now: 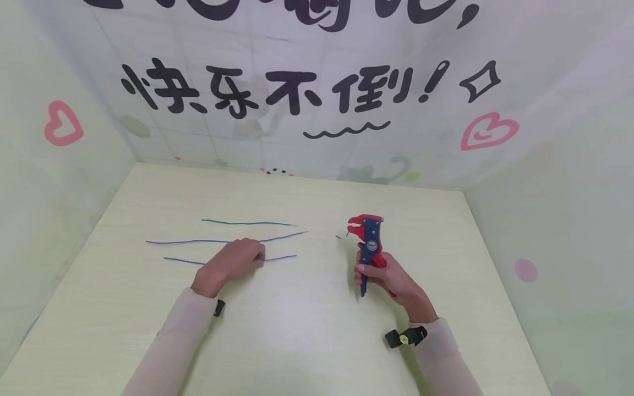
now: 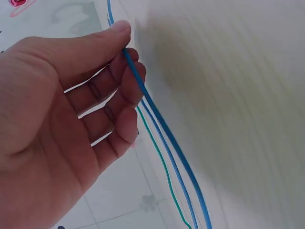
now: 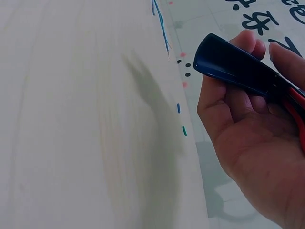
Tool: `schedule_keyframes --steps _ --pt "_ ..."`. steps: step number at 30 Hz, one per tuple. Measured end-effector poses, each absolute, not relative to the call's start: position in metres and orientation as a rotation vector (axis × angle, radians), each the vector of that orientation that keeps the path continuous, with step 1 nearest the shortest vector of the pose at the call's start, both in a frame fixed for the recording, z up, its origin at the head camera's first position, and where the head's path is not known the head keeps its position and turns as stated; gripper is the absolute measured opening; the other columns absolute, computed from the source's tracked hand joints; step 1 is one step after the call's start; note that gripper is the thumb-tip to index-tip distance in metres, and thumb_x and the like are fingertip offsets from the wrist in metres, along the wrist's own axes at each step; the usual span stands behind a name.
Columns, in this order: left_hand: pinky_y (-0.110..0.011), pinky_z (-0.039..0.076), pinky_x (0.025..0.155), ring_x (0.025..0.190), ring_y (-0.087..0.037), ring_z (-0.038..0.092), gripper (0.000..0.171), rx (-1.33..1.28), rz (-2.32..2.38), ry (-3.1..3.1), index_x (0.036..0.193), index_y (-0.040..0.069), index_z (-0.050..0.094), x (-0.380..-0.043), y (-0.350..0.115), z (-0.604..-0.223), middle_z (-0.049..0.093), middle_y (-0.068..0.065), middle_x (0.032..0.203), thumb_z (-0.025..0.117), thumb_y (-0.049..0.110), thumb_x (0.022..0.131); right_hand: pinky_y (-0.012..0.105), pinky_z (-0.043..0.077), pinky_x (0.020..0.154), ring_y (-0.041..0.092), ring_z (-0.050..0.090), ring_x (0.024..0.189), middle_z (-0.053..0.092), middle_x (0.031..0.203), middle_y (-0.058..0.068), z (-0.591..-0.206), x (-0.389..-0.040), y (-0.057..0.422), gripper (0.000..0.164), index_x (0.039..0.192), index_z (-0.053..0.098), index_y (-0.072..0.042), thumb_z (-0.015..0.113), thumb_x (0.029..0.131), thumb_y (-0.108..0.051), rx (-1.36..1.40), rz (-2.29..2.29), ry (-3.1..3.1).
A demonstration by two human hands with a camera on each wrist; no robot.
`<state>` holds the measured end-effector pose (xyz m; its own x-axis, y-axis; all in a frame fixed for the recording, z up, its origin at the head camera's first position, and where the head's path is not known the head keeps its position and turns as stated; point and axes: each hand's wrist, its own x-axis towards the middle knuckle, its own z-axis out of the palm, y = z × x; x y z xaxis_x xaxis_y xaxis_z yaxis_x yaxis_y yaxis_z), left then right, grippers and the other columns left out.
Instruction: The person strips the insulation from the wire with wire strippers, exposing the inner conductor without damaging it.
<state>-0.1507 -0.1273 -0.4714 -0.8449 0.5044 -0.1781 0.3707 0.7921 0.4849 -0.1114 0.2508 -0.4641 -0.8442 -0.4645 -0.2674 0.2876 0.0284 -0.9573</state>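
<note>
My left hand (image 1: 233,259) pinches the nearest blue wire (image 2: 171,133) between thumb and fingers, low over the table. Beyond it lies a longer blue wire (image 1: 183,241), with a thin bare tip at its right end. Farthest back is a shorter green wire (image 1: 242,223), also bare at its right tip. My right hand (image 1: 393,275) grips a red and dark blue wire stripper (image 1: 371,236) by its handles, the red jaws pointing away and to the left. In the right wrist view, one dark blue handle (image 3: 233,64) shows between the fingers.
Two cut-off bits of insulation, one blue (image 3: 178,108) and one green (image 3: 184,130), lie on the pale table (image 1: 297,324) near the stripper's jaws. A printed curtain (image 1: 297,148) stands along the back, and pale walls (image 1: 569,247) rise at the sides.
</note>
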Motion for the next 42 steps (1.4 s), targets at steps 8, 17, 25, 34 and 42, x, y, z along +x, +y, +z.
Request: schedule_keyframes --steps 8,17,25,34,42 --pt "-0.032 0.049 0.070 0.073 -0.014 0.055 0.012 0.734 0.607 2.812 0.090 0.010 0.069 -0.152 -0.122 -0.466 0.065 0.001 0.085 0.061 0.007 0.097 0.033 0.056 0.085 0.020 0.067 0.082 0.065 0.090 0.006 -0.469 -0.109 0.246 0.038 0.120 0.040 0.013 0.060 0.098 -0.011 -0.217 -1.850 1.760" --pt "-0.034 0.056 0.077 0.084 -0.019 0.066 0.008 0.899 0.627 2.987 0.101 0.005 0.072 -0.151 -0.114 -0.442 0.067 -0.003 0.096 0.067 0.006 0.094 0.033 0.056 0.084 0.018 0.066 0.082 0.064 0.089 0.005 -0.472 -0.107 0.241 0.037 0.120 0.039 0.014 0.058 0.099 -0.010 -0.276 -1.830 1.738" --pt "-0.027 0.055 0.074 0.078 -0.011 0.061 0.008 1.099 0.750 3.006 0.099 0.007 0.072 -0.145 -0.098 -0.426 0.063 0.002 0.090 0.071 0.005 0.091 0.033 0.057 0.082 0.018 0.066 0.080 0.064 0.087 0.004 -0.474 -0.105 0.236 0.026 0.114 0.044 0.012 0.056 0.099 -0.005 -0.397 -1.815 1.676" --pt "-0.025 0.055 0.075 0.079 -0.009 0.061 0.012 1.088 0.820 2.939 0.100 0.009 0.075 -0.148 -0.086 -0.420 0.064 0.005 0.090 0.070 0.003 0.091 0.033 0.057 0.082 0.018 0.066 0.080 0.063 0.087 0.004 -0.473 -0.106 0.228 0.029 0.113 0.038 0.018 0.053 0.100 -0.002 -0.502 -1.817 1.616" --pt "-0.024 0.055 0.076 0.077 -0.008 0.060 0.011 1.141 0.863 2.913 0.099 0.009 0.075 -0.149 -0.081 -0.416 0.063 0.005 0.087 0.071 0.003 0.090 0.032 0.057 0.080 0.017 0.065 0.078 0.062 0.085 0.003 -0.469 -0.106 0.225 0.007 0.108 0.052 -0.002 0.051 0.102 -0.005 -0.516 -1.843 1.566"
